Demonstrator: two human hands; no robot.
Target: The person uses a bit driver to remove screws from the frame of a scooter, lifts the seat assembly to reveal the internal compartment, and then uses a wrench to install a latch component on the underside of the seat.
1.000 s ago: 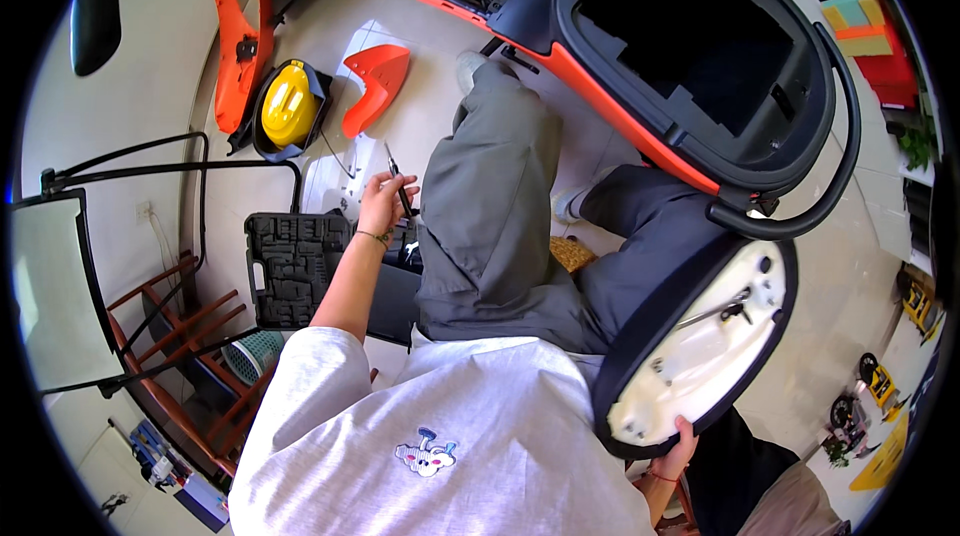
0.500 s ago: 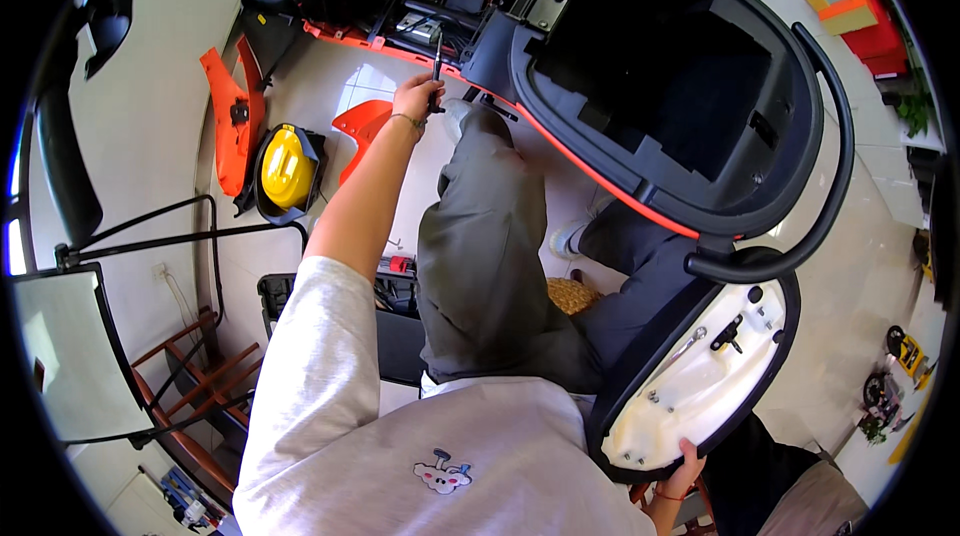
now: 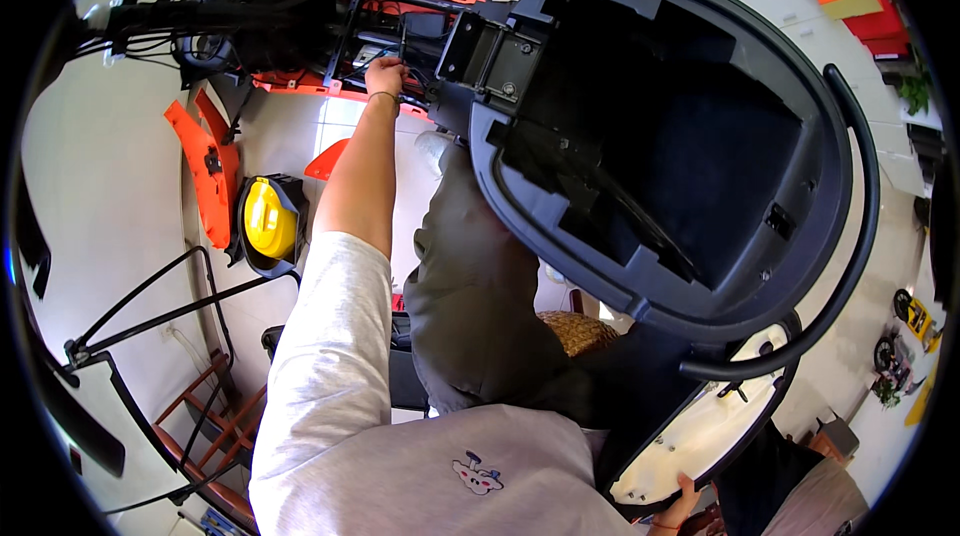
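Note:
My left arm reaches out over the bare frame of a scooter. My left hand is closed around a slim dark screwdriver-like tool, mostly hidden by the fingers. Beneath it lie cables and the orange side panel of the scooter frame. Right of the hand is the metal hinge bracket, joined to the large black storage bucket. At the lower right, my right hand grips the edge of the upturned scooter seat, whose white underside faces up.
A curved black grab rail runs round the bucket's right side. On the left floor lie an orange body panel and a yellow helmet in a black shell. A wooden chair stands lower left. Another person's clothing shows lower right.
My left hand has moved forward from beside the frame to over its cables, with the tool still in it. The view has shifted, showing more of the scooter's front.

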